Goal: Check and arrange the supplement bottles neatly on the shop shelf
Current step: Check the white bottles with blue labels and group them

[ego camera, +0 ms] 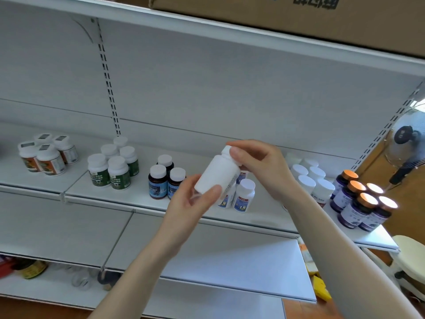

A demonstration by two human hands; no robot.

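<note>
I hold a white supplement bottle (217, 172) tilted in front of the shop shelf (115, 199). My left hand (190, 201) grips its lower end with the thumb across the body. My right hand (257, 164) pinches its white cap at the top. Behind it on the shelf stand two white bottles with blue labels (243, 195). Groups of bottles line the shelf: orange-labelled ones (47, 155) far left, green-labelled ones (113, 165), dark blue-labelled ones (165, 178), white ones (312, 178), and purple ones with orange caps (361, 201) at the right.
A cardboard box (299, 17) sits on the upper shelf. The lower shelf (218, 261) juts out beneath my arms, with jars (32, 269) below at the left. A fan (407, 143) and a cream stool (411, 252) stand at the right.
</note>
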